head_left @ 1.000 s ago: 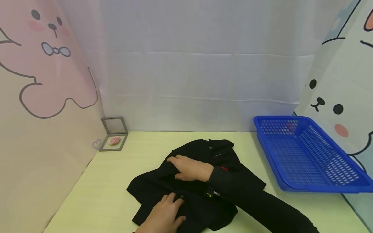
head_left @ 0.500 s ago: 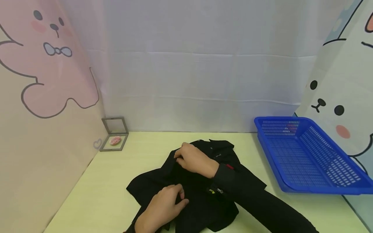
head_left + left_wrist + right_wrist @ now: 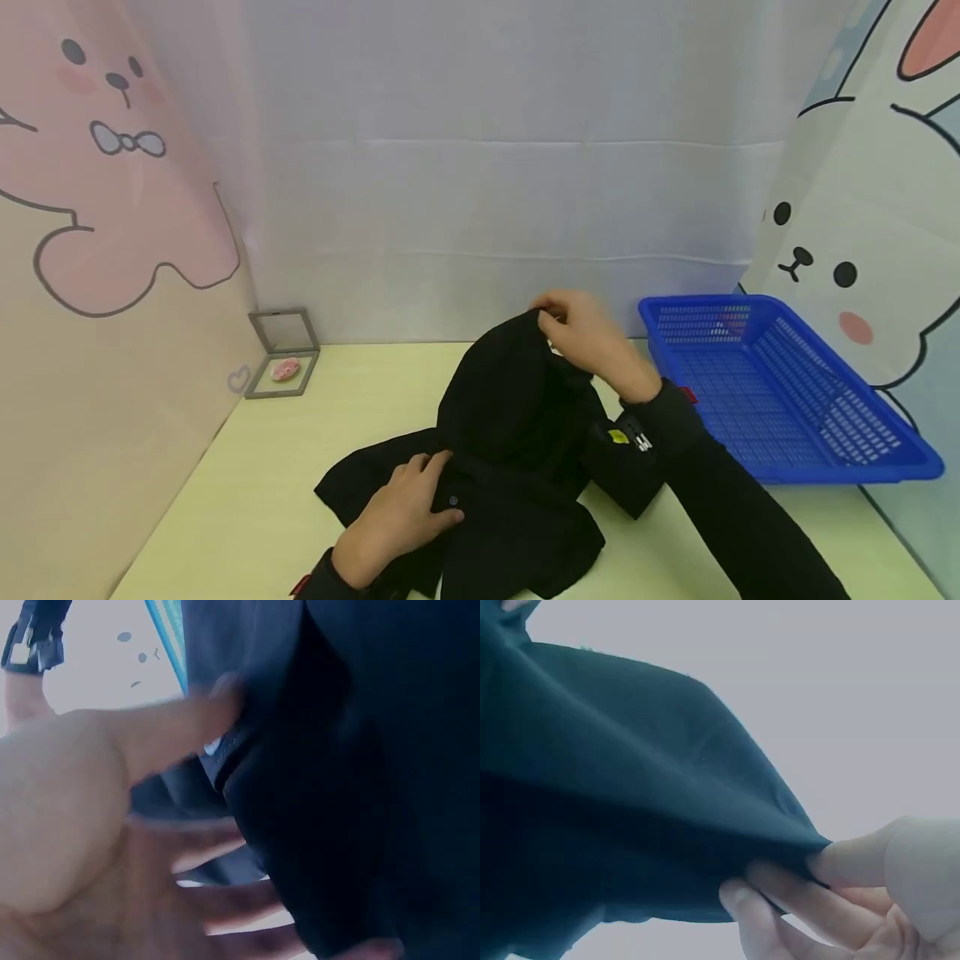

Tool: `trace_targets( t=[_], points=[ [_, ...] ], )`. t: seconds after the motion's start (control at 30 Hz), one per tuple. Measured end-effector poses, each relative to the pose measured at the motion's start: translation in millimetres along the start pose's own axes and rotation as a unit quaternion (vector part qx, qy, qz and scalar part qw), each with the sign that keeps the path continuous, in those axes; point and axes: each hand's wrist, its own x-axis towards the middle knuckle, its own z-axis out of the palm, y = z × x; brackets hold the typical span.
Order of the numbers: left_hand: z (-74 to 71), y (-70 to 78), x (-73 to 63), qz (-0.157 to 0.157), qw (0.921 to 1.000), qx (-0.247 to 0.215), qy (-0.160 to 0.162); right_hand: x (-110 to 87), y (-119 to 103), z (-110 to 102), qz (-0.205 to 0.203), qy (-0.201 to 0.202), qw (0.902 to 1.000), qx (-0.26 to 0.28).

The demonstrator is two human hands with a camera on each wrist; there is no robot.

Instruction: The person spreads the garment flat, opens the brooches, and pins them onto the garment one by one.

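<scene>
A black buttoned shirt (image 3: 491, 400) lies bunched on the table, its upper part lifted into a dark peak. My right hand (image 3: 596, 346) pinches the shirt's raised edge between thumb and fingers, at the top of that peak. In the right wrist view the cloth (image 3: 645, 742) stretches taut from those fingertips (image 3: 739, 896). My left hand (image 3: 397, 512) rests on the near left part of the shirt, thumb spread from the fingers beside a small button (image 3: 453, 501). The left wrist view has the left thumb (image 3: 180, 724) against the dark cloth, slightly blurred.
A blue plastic basket (image 3: 847, 475) with perforated sides stands to the right on the pale yellow table (image 3: 247, 500). At the back left sits an open grey-framed box (image 3: 258, 392) holding a pink object (image 3: 286, 369). A white curtain (image 3: 450, 200) hangs behind.
My right hand has moved up and to the right, raising the shirt's edge into a peak. The left hand has lifted slightly, then come down on the cloth again, a little further left.
</scene>
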Motion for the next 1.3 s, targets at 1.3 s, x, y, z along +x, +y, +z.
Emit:
trace_targets(
  t=[1.3],
  points=[
    [-46.6,-67.4,-34.4,-0.057,0.9959,0.008,0.069,-33.1,93.7,0.6,0.197,-0.134,0.9573,-0.165]
  ],
)
